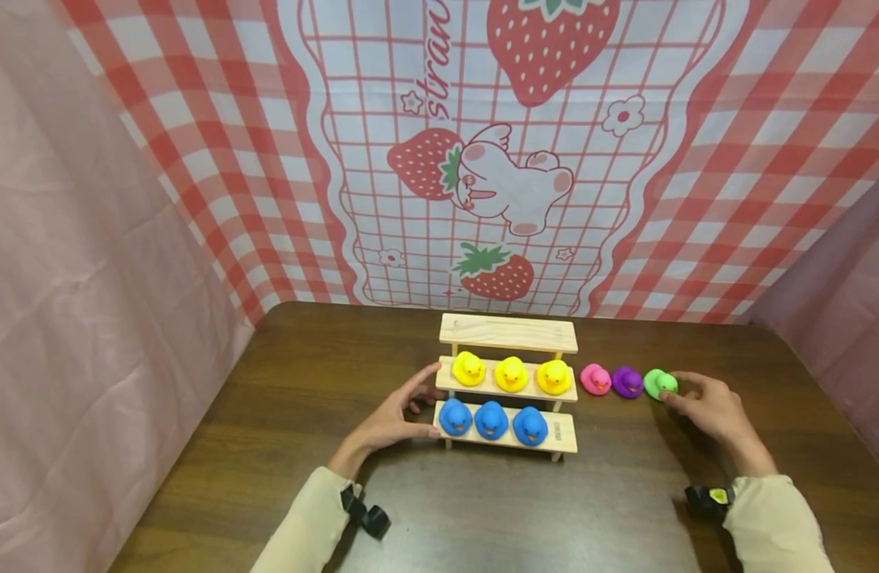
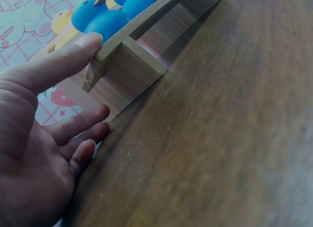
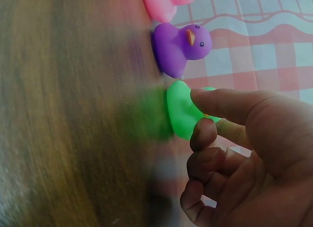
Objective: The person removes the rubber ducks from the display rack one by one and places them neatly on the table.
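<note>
A three-tier wooden display rack (image 1: 507, 333) stands on the table. My left hand (image 1: 389, 420) is at its left end, thumb against the lowest tier and the other fingers spread by the middle one. In the left wrist view the thumb tip is on the tier's edge, right beside a blue duck (image 2: 95, 19). Off to the right, my right hand (image 1: 717, 414) pinches a green rubber duck (image 1: 654, 382) between thumb and index finger. The right wrist view shows the green duck low over the tabletop, its head partly hidden by the thumb.
Three yellow ducks (image 1: 511, 374) line the middle tier, and three blue ducks (image 1: 491, 420) the lowest. Between rack and right hand sit a pink duck (image 1: 595, 380) and a purple duck (image 1: 627, 383). A checked strawberry cloth (image 1: 511, 274) hangs behind the brown table (image 1: 325, 350).
</note>
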